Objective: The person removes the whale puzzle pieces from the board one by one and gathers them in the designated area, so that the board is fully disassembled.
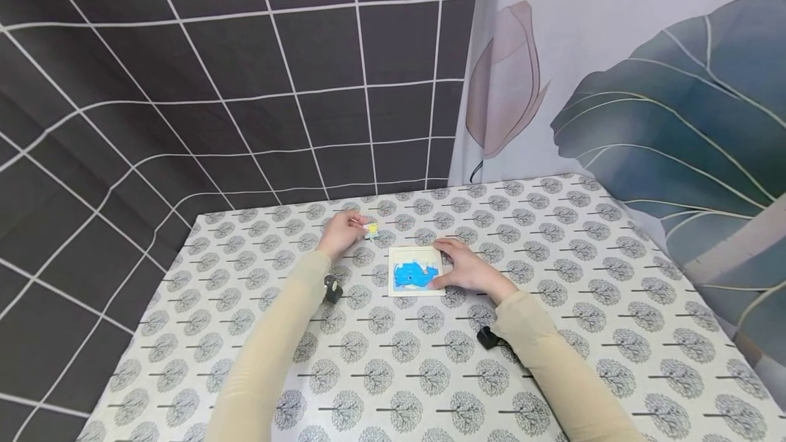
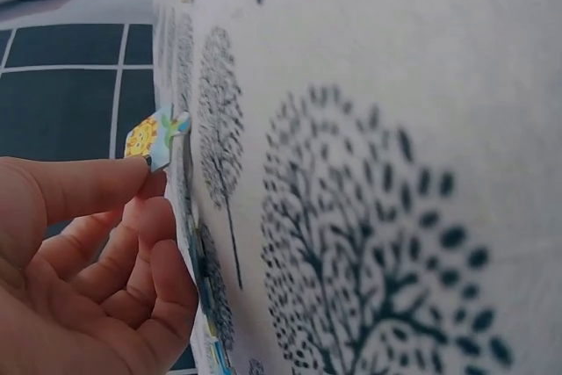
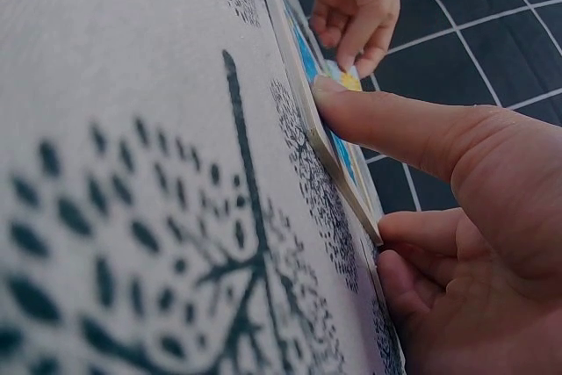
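Note:
My left hand [image 1: 344,232] pinches a small jigsaw puzzle piece [image 1: 372,228] between thumb and fingertips, just above the cloth. A yellow flower-like shape with green below it, on pale blue, is printed on the piece [image 2: 151,140]. To its right lies a square, pale-framed puzzle board [image 1: 393,249] with a blue figure [image 1: 410,275] in it. My right hand [image 1: 469,270] holds the board's right side, the thumb on its face and the other fingers at the edge. In the right wrist view that thumb [image 3: 395,129] presses near the frame [image 3: 338,164].
A white cloth [image 1: 393,360] printed with grey trees covers the table. Behind it hangs a dark curtain [image 1: 319,108] with a white grid, and at the right a floral curtain [image 1: 675,108]. Thin coloured edges [image 2: 215,349] show low in the left wrist view, too slanted to identify.

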The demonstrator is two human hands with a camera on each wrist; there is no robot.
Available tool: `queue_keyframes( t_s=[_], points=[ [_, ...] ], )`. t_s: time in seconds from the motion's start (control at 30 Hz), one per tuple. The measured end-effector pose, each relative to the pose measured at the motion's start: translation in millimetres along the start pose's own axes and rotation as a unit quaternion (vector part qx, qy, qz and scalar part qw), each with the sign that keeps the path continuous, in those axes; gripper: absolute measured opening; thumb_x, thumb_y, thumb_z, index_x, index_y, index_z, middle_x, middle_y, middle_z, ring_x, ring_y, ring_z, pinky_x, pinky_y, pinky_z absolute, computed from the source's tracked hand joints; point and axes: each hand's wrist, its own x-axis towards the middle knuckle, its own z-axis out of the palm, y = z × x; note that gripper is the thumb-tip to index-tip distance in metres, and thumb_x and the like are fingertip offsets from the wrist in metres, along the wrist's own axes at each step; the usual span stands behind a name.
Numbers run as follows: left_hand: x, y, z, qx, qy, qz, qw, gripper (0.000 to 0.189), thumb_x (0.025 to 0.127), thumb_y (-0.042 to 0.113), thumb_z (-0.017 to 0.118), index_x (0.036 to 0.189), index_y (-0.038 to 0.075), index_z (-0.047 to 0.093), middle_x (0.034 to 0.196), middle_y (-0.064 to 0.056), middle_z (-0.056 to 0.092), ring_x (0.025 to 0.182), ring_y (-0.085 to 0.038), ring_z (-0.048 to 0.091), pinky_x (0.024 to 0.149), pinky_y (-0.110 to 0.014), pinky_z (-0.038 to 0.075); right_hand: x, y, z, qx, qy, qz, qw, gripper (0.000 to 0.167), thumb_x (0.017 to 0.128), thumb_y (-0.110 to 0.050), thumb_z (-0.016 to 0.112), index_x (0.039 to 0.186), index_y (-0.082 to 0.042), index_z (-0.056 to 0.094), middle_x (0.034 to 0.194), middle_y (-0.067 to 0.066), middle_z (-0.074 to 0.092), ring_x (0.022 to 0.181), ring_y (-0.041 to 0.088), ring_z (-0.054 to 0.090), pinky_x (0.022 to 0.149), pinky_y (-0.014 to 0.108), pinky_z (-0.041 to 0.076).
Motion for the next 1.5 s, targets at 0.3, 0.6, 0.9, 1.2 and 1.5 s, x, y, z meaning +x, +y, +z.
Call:
queue_keyframes(
  t_s=[0.3,0.6,0.9,1.2,1.5],
  points=[
    [-2.1,2.8,-1.7,0.067,0.02,-0.006,0.9976,0.02,0.088,0.002,0.069,0.108,-0.001,0.069,0.095,-0.011,0.068,0.073,-0.014,0.059,0.07,-0.026,0.053,2.1,1,4,0.004,-0.002,0.009,1.0,0.105,0.069,-0.032,0.091,0.153,-0.001,0.037,0.161,0.02,0.027,0.146,0.043,0.026,0.115,0.065,0.021],
    [1.7,-0.3,1.1,0.114,0.035,-0.002,0.9928,0.019,0.087,0.004,0.069,0.106,0.0,0.072,0.097,-0.012,0.07,0.074,-0.016,0.056,0.075,-0.03,0.05,1.6,0,3,0.002,-0.002,0.011,0.9999,0.106,0.068,-0.034,0.091,0.153,-0.002,0.037,0.162,0.02,0.026,0.146,0.044,0.026,0.114,0.066,0.022],
    [0.6,1.8,3.1,0.117,0.035,-0.007,0.9925,0.018,0.088,0.002,0.066,0.104,0.0,0.073,0.108,-0.014,0.071,0.066,-0.013,0.049,0.066,-0.026,0.042,-0.8,-1,3,0.005,-0.001,0.01,0.9999,0.105,0.068,-0.033,0.091,0.153,-0.001,0.037,0.161,0.02,0.028,0.145,0.043,0.027,0.115,0.065,0.022],
    [5.6,-1.2,6.5,0.123,0.043,-0.006,0.9915,0.016,0.088,0.003,0.066,0.102,0.002,0.074,0.114,-0.015,0.071,0.077,-0.02,0.057,0.078,-0.034,0.048,-1.3,-2,2,0.003,0.0,0.011,0.9999,0.105,0.068,-0.032,0.091,0.153,0.0,0.037,0.161,0.02,0.028,0.145,0.044,0.028,0.115,0.065,0.023],
    [8.1,-0.6,7.2,0.126,0.044,-0.009,0.991,0.015,0.088,0.003,0.066,0.101,0.003,0.074,0.115,-0.014,0.071,0.089,-0.024,0.061,0.088,-0.039,0.049,-0.9,-2,1,0.005,0.002,0.01,0.9999,0.105,0.068,-0.033,0.092,0.152,-0.001,0.038,0.161,0.02,0.028,0.145,0.044,0.028,0.115,0.065,0.022]
  ],
)
